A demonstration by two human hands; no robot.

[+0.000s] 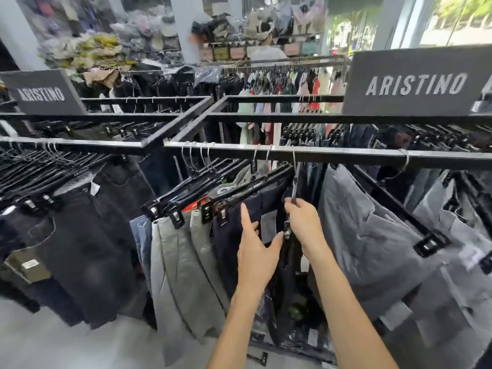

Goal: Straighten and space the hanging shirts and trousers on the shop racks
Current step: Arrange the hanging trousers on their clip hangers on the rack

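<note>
Where legible above trousers (372,235), ARISTINO sign (415,83)

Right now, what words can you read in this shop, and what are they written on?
"ARISTINO" on the right rack sign.
"ARISTINO" on the left rack sign.
"ARISTINO", tiny, on a black hanger at left.
White garment tag and red label: too blurred to read.

navy trousers (239,230), grey trousers (367,235) (faded), black rail (346,155)
</note>
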